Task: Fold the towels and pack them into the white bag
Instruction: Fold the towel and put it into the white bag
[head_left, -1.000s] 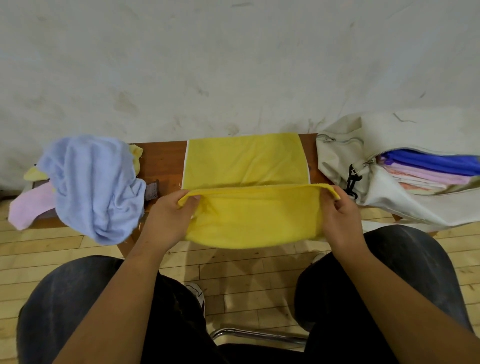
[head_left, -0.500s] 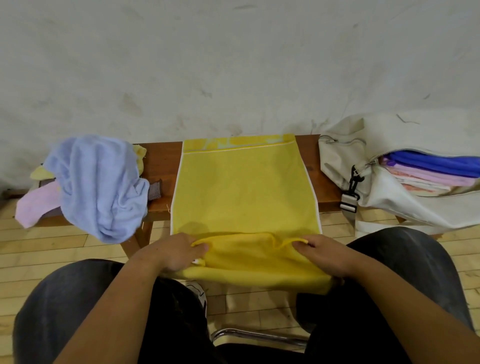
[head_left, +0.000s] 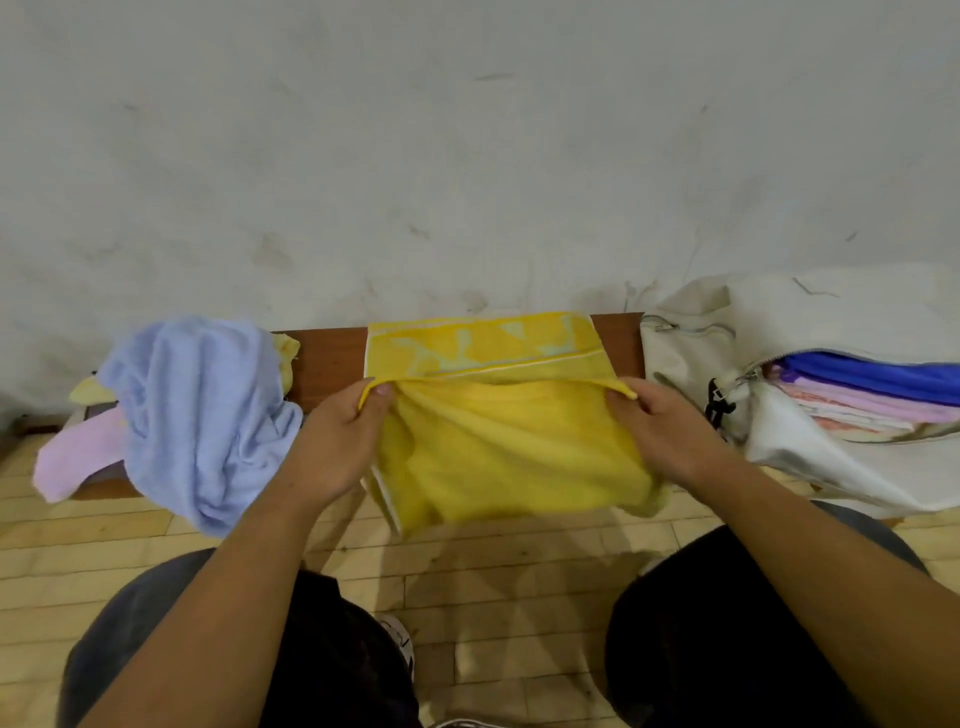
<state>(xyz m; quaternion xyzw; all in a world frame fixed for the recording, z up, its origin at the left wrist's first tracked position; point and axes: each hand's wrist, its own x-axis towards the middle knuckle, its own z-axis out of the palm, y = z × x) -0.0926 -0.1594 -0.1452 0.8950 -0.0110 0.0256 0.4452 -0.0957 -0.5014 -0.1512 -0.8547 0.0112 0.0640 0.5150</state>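
Yellow terry towel (head_left: 509, 457) mid-fold, corners pinched.
Left hand (head_left: 337, 441) and right hand (head_left: 660, 431) clamp thumb and fingers on its corners; it lies on the brown wooden bench (head_left: 327, 358), the white fabric bag (head_left: 831, 467) at its 3 o'clock. The slack middle sags off the edge, so the fold may land crooked. Pale woven letters (head_left: 483, 345) at 12 o'clock are unreadable.
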